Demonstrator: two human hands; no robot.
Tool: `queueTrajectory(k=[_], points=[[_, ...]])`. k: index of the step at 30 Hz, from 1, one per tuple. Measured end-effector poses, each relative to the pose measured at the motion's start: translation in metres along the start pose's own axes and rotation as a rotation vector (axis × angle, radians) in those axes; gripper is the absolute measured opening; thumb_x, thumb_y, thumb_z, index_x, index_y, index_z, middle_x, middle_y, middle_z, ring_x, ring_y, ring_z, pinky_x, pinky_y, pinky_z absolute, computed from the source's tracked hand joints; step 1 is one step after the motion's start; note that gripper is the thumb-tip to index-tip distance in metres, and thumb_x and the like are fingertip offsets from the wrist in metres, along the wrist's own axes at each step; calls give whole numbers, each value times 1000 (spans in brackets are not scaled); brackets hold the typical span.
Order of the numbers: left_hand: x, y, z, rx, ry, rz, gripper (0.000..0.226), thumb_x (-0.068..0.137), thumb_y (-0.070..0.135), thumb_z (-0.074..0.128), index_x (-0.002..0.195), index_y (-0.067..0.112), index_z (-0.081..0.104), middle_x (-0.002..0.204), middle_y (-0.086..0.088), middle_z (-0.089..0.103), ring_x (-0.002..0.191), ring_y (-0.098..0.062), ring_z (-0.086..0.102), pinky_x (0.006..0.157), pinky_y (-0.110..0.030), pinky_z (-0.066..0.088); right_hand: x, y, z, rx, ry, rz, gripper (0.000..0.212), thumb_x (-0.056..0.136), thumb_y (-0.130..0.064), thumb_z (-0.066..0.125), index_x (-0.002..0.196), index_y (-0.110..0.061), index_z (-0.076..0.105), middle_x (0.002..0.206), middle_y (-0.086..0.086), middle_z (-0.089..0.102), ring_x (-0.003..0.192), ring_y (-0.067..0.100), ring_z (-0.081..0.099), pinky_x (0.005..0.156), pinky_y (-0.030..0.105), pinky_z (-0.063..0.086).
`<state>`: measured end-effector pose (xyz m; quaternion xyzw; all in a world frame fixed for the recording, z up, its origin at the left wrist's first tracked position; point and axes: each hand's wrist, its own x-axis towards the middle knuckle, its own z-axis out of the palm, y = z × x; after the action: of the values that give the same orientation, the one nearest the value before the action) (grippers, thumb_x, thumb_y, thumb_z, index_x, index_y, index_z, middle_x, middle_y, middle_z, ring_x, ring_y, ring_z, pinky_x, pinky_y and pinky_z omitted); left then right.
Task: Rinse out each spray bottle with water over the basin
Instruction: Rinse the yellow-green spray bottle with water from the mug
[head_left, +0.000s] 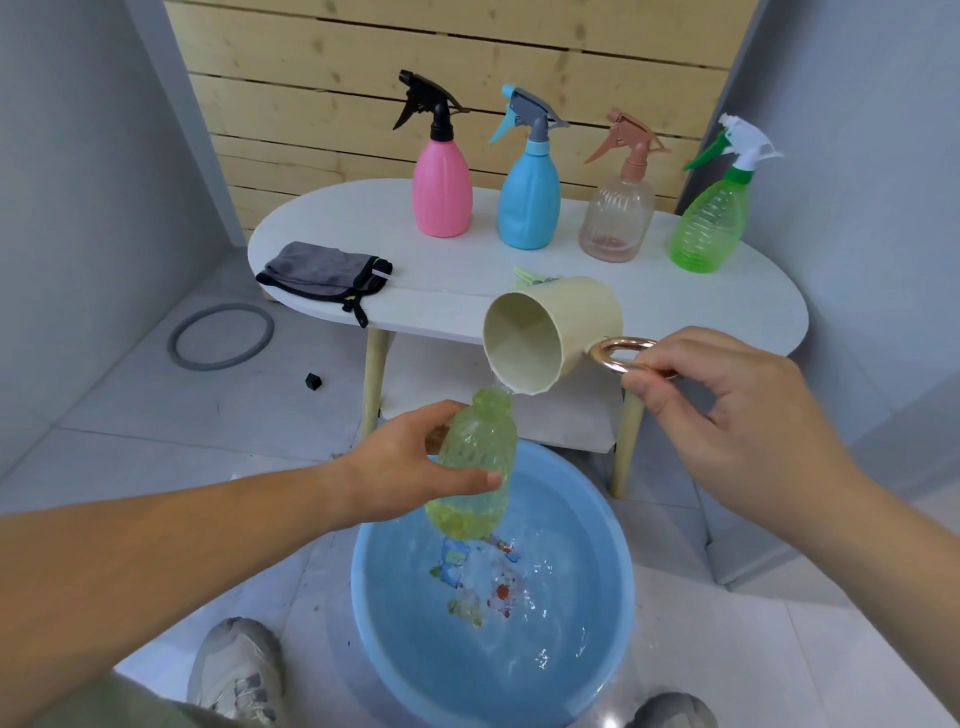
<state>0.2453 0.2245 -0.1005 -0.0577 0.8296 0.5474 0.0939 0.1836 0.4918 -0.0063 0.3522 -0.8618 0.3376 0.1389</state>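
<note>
My left hand (410, 467) grips a yellow-green clear bottle (475, 462) with no spray head, held over the blue basin (363, 597). A little water sits in the bottle's bottom. My right hand (727, 405) holds the copper ring handle of a cream cup (561, 332), tipped so its lip is at the bottle's mouth and a thin stream of water runs in. On the white table (675, 312) stand a pink spray bottle (441, 192), a blue one (529, 202), a clear pinkish one (615, 223) and a green one (709, 228), all with spray heads on.
The basin on the tiled floor holds rippling water. A grey cloth (327, 273) lies on the table's left end, and a small green part (524, 275) shows behind the cup. A grey ring (221, 336) and a small black cube (312, 381) lie on the floor. My shoes (239, 670) flank the basin.
</note>
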Motion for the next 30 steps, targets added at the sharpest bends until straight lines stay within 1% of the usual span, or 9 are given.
queueTrajectory(k=[2, 6, 10, 12, 14, 17, 20, 23, 30], points=[[0, -1, -1, 6, -4, 3, 45, 78, 29, 90, 117, 28, 68, 106, 10, 78, 103, -5, 73, 96, -28, 58, 1, 3, 1, 110, -26, 173, 17, 94, -25, 61, 80, -26, 69, 76, -9, 65, 76, 9, 59, 71, 18, 44], [-2, -2, -1, -7, 1, -4, 47, 79, 25, 90, 119, 27, 67, 104, 11, 77, 102, -1, 72, 91, -19, 55, -4, 27, 15, 327, -113, 466, 23, 95, -23, 59, 77, -21, 73, 77, -3, 74, 82, 24, 69, 85, 38, 57], [-2, -2, -2, -3, -3, 0, 46, 79, 23, 89, 119, 27, 67, 104, 14, 78, 103, 1, 72, 90, -16, 54, -20, 56, 39, 316, -219, 589, 26, 95, -21, 62, 72, -18, 73, 71, 3, 72, 75, 30, 68, 81, 40, 57], [-1, -2, -2, -8, -10, -1, 45, 80, 24, 89, 118, 26, 67, 106, 12, 78, 105, -2, 72, 95, -22, 55, -26, 69, 51, 166, -302, 565, 27, 93, -29, 65, 68, -25, 71, 65, 0, 68, 64, 16, 61, 72, 34, 53], [-1, -2, -1, -13, -14, -1, 45, 80, 24, 89, 118, 26, 67, 108, 10, 78, 107, -4, 72, 99, -27, 55, -29, 74, 60, 22, -396, 524, 24, 93, -35, 64, 71, -28, 72, 66, -7, 66, 64, 7, 57, 66, 26, 46], [0, -3, 0, -6, -11, -3, 47, 79, 24, 89, 120, 26, 67, 111, 9, 77, 109, -4, 71, 102, -32, 56, -33, 77, 72, -98, -500, 448, 21, 94, -38, 62, 86, -24, 76, 85, -7, 66, 81, 12, 61, 75, 27, 46], [0, -5, 1, 11, -19, -7, 49, 78, 28, 90, 121, 28, 67, 114, 9, 77, 111, -4, 70, 104, -34, 55, -37, 85, 81, -182, -584, 319, 19, 95, -37, 60, 97, -29, 77, 96, -5, 66, 92, 16, 62, 85, 31, 48], [0, -5, 1, 17, -19, -12, 51, 76, 29, 90, 122, 28, 66, 114, 11, 76, 111, -3, 70, 105, -33, 54, -40, 93, 85, -255, -650, 188, 21, 95, -38, 57, 93, -28, 75, 94, -3, 65, 94, 20, 60, 87, 35, 47], [1, -3, 0, 7, -16, -17, 54, 74, 32, 90, 122, 28, 66, 115, 11, 77, 112, -3, 70, 106, -33, 54, -37, 94, 81, -305, -612, 15, 21, 90, -33, 59, 87, -20, 74, 95, -3, 66, 88, 25, 56, 88, 33, 44]])
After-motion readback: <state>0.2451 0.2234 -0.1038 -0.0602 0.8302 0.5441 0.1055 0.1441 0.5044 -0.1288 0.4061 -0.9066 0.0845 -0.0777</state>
